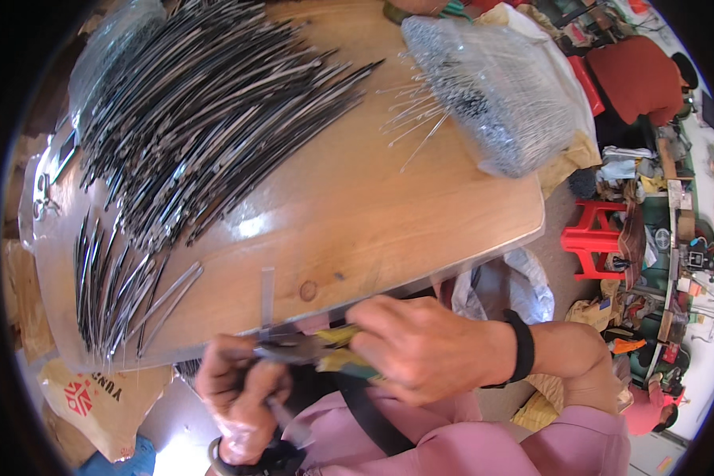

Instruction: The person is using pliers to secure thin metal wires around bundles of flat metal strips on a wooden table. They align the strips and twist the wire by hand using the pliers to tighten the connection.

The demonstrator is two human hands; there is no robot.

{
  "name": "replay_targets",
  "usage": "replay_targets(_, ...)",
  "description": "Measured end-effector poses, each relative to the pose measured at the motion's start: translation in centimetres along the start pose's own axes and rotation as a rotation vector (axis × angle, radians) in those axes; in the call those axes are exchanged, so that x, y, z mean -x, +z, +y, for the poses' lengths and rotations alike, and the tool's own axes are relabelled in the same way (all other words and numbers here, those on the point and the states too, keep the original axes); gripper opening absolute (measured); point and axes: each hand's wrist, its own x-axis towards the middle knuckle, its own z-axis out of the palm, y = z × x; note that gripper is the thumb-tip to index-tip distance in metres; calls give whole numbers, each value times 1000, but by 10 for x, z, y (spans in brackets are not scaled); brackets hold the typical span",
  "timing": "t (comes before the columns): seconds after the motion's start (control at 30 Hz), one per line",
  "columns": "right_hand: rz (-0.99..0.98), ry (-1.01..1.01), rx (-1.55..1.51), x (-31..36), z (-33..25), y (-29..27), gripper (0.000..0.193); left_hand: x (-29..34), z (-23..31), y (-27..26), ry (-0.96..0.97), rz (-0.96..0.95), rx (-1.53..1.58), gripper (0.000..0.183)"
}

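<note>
Pliers (331, 361) toward 6 o'clock, by edge of surface (389, 206); R hand (420, 349) fingers wrapped round handles. L hand (242, 389) fingers curled at plier head, can't tell what's pinched (blurred). Risk: L fingertips poss. nipped if pliers close w/ them so near.

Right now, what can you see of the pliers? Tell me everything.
The pliers have a grey, metal-looking head and yellow and green handles, partly covered by the right hand gripping them. They lie roughly level across the picture, head pointing toward the left hand, by the near edge of the table. Blur hides whether the jaws are closed or the left hand touches them.
</note>
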Motion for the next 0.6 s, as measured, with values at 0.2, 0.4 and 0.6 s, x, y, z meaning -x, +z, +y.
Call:
replay_targets(0.2, 153, -85, -22, -24, 17, -16, 26, -5, 24, -71, 65, -1, -181, 13)
replay_targets(0.4, 165, -82, 644, -19, 101, -71, 20, -50, 21, -162, 610, 444, -1135, 27)
replay_targets(0.6, 181, -175, 730, -18, 100, -67, 16, -53, 39, -80, 593, 122, -809, 23)
